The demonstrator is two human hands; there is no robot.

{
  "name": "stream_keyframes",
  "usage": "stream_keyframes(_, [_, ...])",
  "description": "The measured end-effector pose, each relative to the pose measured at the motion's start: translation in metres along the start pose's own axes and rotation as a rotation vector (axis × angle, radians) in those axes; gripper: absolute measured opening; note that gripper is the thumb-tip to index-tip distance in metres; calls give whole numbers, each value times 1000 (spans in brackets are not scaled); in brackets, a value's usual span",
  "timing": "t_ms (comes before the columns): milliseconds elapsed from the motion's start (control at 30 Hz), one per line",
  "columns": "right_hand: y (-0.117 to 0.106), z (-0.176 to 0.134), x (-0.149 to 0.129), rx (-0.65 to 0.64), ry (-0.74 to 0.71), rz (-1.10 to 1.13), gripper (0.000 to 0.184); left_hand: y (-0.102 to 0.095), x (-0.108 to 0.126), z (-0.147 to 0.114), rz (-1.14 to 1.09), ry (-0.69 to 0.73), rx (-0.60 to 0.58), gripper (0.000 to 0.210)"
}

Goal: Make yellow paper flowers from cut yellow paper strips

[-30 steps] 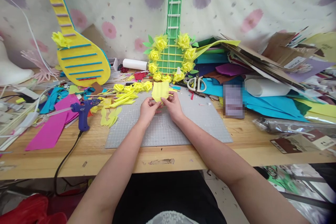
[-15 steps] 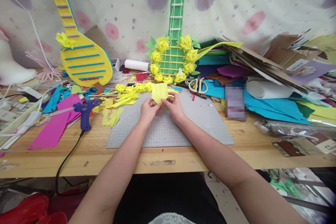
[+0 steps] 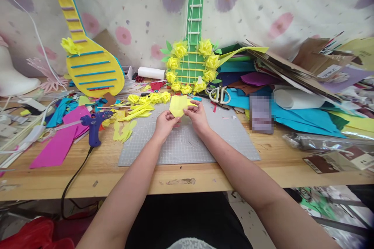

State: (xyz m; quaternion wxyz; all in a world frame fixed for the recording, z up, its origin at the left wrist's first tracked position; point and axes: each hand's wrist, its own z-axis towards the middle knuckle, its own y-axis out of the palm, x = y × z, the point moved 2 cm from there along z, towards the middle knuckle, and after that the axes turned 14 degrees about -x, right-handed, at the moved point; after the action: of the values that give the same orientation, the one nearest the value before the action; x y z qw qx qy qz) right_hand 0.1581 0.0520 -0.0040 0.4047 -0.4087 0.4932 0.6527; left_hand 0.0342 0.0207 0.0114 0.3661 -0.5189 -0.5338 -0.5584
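Note:
A small piece of yellow paper [image 3: 178,106] is held up between my two hands over the grey cutting mat [image 3: 187,151]. My left hand [image 3: 165,123] is closed on its lower left edge. My right hand [image 3: 198,115] pinches its right side, with another bit of yellow showing at those fingers. Behind the hands stands a green guitar shape [image 3: 194,39] ringed with yellow paper flowers [image 3: 205,48]. Several loose yellow flowers [image 3: 154,97] lie just left of the held paper, with yellow strips [image 3: 140,112] and cut pieces [image 3: 125,130] nearer the mat's left edge.
On the left lie a blue glue gun [image 3: 95,126] with a black cord and magenta paper [image 3: 55,148]. A yellow lute shape [image 3: 96,70] leans at the back. White-handled scissors [image 3: 219,95] rest behind the mat. Blue sheets [image 3: 306,122] and cardboard [image 3: 280,58] pile up on the right.
The yellow paper has tilted and looks smoother now. My right hand has shifted slightly to the right, opening a little more space between the hands. Both hands still hold the paper.

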Motion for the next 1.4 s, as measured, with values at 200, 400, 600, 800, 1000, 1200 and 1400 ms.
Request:
stream_keyframes(200, [-2,-1,-6,10,-8,-15,50,-3,-1,-1,32,16,5,40])
stream_keyframes(400, [5,-2,0,-144,99,4,56,-5,0,-2,62,53,-9,45])
stream_keyframes(600, [5,-2,0,-146,53,-40,52,-2,3,-4,79,37,-6,42])
stream_keyframes(800, [10,-5,-2,-191,66,-63,51,-6,-1,0,41,129,52,33])
stream_keyframes(1000, [11,-5,1,-135,76,-29,52,-6,-5,2,102,112,2,37])
stream_keyframes(1200, [7,-3,1,-84,41,-32,54,-5,-5,2,103,45,-10,39])
stream_keyframes(1400, [7,-3,1,-70,42,-41,54,-9,-1,-1,142,-12,-56,39])
